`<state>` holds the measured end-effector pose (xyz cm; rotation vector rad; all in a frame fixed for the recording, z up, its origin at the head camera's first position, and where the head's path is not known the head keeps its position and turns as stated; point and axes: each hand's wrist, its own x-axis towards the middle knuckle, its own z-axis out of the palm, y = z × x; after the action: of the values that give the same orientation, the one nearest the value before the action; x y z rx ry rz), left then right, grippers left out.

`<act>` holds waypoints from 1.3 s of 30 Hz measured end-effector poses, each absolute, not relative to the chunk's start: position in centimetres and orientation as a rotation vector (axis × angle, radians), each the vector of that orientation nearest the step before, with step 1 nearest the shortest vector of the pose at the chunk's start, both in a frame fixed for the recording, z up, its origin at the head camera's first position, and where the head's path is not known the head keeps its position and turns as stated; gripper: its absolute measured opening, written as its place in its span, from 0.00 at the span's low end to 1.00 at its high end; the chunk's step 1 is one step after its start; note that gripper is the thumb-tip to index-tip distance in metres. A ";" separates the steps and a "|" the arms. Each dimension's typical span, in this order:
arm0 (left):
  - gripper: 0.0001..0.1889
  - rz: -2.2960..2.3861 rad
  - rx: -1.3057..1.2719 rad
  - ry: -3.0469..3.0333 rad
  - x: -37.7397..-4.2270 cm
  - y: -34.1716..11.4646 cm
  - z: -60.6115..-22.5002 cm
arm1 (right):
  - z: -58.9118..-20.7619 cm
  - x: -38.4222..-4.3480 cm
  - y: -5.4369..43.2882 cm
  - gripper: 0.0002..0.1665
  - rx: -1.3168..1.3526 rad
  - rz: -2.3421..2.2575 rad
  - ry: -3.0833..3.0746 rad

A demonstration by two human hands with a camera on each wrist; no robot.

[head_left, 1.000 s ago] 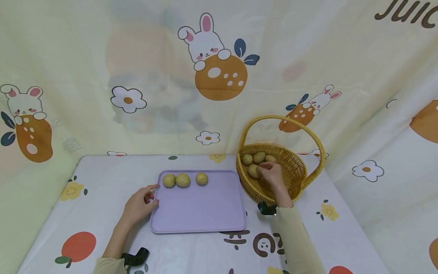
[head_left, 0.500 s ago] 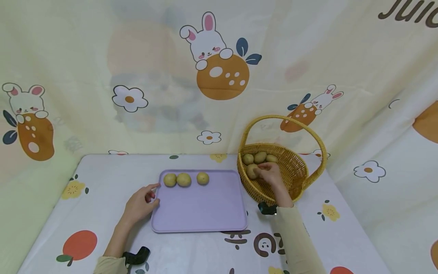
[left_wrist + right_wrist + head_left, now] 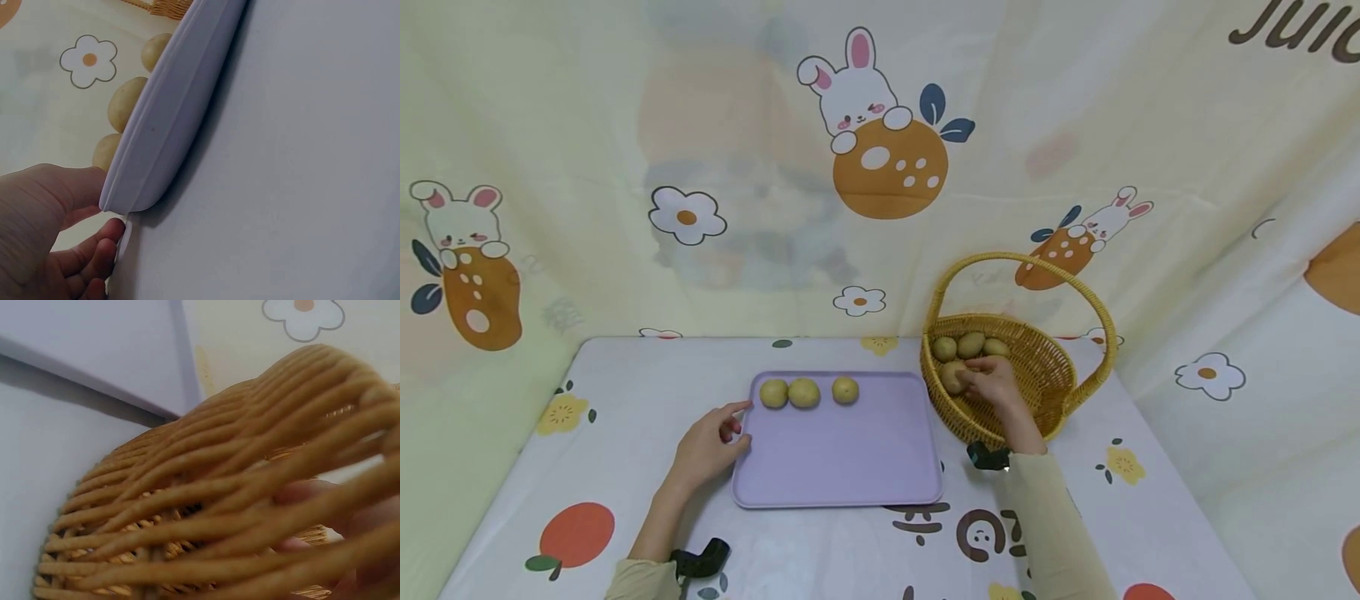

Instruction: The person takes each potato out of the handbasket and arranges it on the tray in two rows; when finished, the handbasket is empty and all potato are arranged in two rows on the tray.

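Observation:
My right hand (image 3: 995, 385) reaches down into the yellow wicker basket (image 3: 1052, 354) and grips a potato (image 3: 952, 377) at the near left side of its inside. Three more potatoes (image 3: 971, 343) lie behind it, against the back left wall. In the right wrist view the basket weave covers most of the fingers (image 3: 309, 490), and the potato is hidden. My left hand (image 3: 706, 446) touches the left edge of a lilac tray (image 3: 835, 458) with thumb and forefinger, the other fingers loosely bent. Along the tray's back edge sit three potatoes (image 3: 804, 393), two side by side and one apart to the right.
The basket's tall arched handle (image 3: 1022, 257) rises above the right hand. A printed white cloth (image 3: 647, 375) covers the table, and a patterned curtain (image 3: 752, 250) hangs right behind it. The basket stands close to the tray's right edge.
The right hand's fingers and the potato have shifted slightly left inside the basket. The left hand stays at the tray's edge, and the head view has moved a little.

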<state>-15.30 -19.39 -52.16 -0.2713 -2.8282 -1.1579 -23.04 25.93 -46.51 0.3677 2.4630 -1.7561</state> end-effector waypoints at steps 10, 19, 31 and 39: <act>0.28 -1.157 -0.270 -2.832 -15.3 -19.3 -52.3 | -45.9 -22.6 26.0 0.26 0.441 -1.795 2.408; 0.27 -1.157 -0.288 -2.807 -15.3 -19.3 -52.2 | -45.3 -21.9 26.0 0.26 0.468 -1.878 2.340; 0.28 -1.156 -0.271 -2.829 -15.4 -19.4 -52.4 | -44.2 -21.2 26.0 0.28 0.475 -1.947 2.256; 0.28 -1.156 -0.271 -2.825 -15.4 -19.3 -52.5 | -43.8 -20.9 25.7 0.28 0.472 -1.957 2.265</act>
<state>-15.42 -19.34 -52.47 -0.2709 -2.8254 -1.1564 -20.91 25.70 -43.84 0.4724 2.2648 -1.9566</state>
